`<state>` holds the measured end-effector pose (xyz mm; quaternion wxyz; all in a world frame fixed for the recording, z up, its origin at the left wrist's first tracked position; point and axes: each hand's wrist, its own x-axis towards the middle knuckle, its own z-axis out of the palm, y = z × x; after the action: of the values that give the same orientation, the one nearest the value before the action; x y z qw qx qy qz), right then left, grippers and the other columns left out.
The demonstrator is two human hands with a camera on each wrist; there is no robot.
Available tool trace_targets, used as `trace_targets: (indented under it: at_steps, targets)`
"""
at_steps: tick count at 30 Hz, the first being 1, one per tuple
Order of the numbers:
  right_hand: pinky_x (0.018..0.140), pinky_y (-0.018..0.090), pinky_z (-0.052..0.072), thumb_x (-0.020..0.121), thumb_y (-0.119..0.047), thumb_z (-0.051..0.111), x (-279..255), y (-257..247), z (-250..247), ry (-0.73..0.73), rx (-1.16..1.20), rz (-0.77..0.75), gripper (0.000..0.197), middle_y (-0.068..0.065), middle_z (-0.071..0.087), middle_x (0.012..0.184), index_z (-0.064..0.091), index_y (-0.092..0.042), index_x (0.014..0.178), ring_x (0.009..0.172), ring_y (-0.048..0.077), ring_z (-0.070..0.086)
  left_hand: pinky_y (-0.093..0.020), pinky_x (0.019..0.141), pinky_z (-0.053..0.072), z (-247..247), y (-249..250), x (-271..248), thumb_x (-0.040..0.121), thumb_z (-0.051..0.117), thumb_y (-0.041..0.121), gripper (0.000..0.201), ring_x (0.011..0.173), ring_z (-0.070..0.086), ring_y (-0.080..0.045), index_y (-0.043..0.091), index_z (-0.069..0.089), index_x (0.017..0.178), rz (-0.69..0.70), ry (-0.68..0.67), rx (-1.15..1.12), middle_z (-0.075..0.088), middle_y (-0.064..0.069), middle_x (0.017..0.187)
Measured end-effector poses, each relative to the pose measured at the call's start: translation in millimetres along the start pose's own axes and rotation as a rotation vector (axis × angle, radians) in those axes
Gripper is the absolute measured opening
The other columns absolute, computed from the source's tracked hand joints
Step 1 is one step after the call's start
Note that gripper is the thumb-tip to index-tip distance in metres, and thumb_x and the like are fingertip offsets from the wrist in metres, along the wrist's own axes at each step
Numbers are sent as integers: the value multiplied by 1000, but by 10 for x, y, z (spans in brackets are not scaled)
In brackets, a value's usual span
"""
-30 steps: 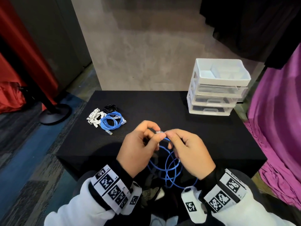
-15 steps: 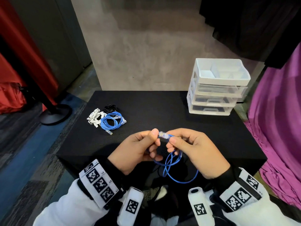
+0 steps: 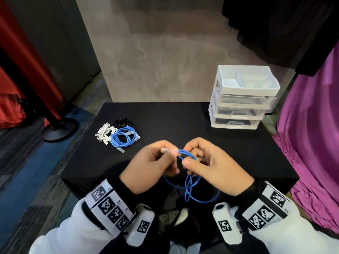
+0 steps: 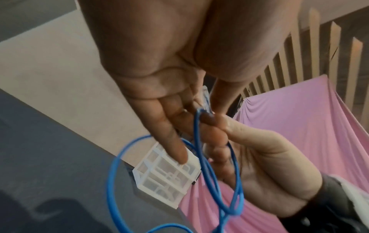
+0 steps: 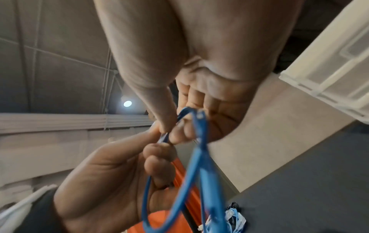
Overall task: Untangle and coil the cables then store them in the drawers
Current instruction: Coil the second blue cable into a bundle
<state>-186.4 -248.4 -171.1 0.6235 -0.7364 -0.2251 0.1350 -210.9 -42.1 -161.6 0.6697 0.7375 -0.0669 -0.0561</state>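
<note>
Both hands are hovering close together above the bench's (image 3: 183, 121) near edge: the left hand (image 3: 150, 167) is pinching the blue cable's (image 3: 190, 189) plug, the right hand (image 3: 214, 167) is curling its fingers around the loops hanging below.

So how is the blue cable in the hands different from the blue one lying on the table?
The held blue cable hangs in big loose loops; the blue cable on the table is wound into a small neat coil. The held one is pinched by the left hand and right hand; the other lies untouched beside a white cable. Both are blue with clear plugs.
</note>
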Motion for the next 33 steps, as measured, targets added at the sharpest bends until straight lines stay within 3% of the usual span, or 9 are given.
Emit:
trace_targets:
  at_steps: [2,5,8,11,13,19,23,27,33]
  targets:
    - [80,28,52,96,-10,69,-31,55,-52,-113,3,45,12,23,69,87,61,-6,104,82,21,66,-38,74,61,-87,25,17,103,51,3,16,70,64,-22,-6,59,91,-2,62,-90,60,-10,71]
    - [78,34,51,96,-11,71,-54,88,-116,-118,-48,85,7,9,73,80,67,-5,95,77,21,61,-38,77,60,-196,1,27,96,58,-2,8,69,65,-20,-10,61,94,-24,-1,-46,66,-13,71]
    - [73,34,47,94,-19,74,-34,34,-122,-108,-203,59,5,4,68,72,74,-17,90,69,14,55,-30,76,56,-209,-30,-7,89,57,20,19,73,67,-17,4,65,95,-6,-95,200,69,-6,75]
    - [70,31,45,94,-24,75,6,-30,-71,-148,-274,31,8,0,62,68,74,-20,87,66,10,50,-35,71,56,-128,-39,-23,99,51,43,26,65,63,-13,24,64,89,41,-217,434,62,5,70]
    - [70,29,44,93,-27,75,23,-65,-67,-167,-265,20,11,-6,56,66,72,-20,86,66,9,48,-40,66,59,-92,-30,-6,105,45,44,32,63,59,-11,31,62,81,14,-232,430,57,11,68]
    - [67,26,40,98,-24,69,-12,-87,-227,-282,-151,62,12,3,55,78,70,-12,98,71,14,45,-32,58,49,-139,89,-12,104,46,47,44,49,36,-8,12,55,78,-84,-276,219,35,11,55]
    - [63,20,41,96,-24,70,-38,-23,-414,-211,-178,66,10,2,53,74,69,-15,91,67,13,46,-34,56,51,-348,112,12,102,50,48,45,48,20,-12,12,52,76,-137,-171,57,21,4,56]
    - [58,21,43,96,-28,68,-93,76,-531,-103,-159,89,17,17,46,72,67,-12,89,62,18,45,-31,54,50,-489,73,-22,94,56,57,46,52,16,-17,15,53,75,-201,-76,-42,17,1,61]
    - [53,11,36,97,-18,69,-102,193,-333,-77,-143,105,21,-2,55,65,61,-4,83,53,0,42,-26,47,44,-273,-29,-20,101,48,43,36,44,20,-8,13,50,81,-281,100,-282,22,7,56]
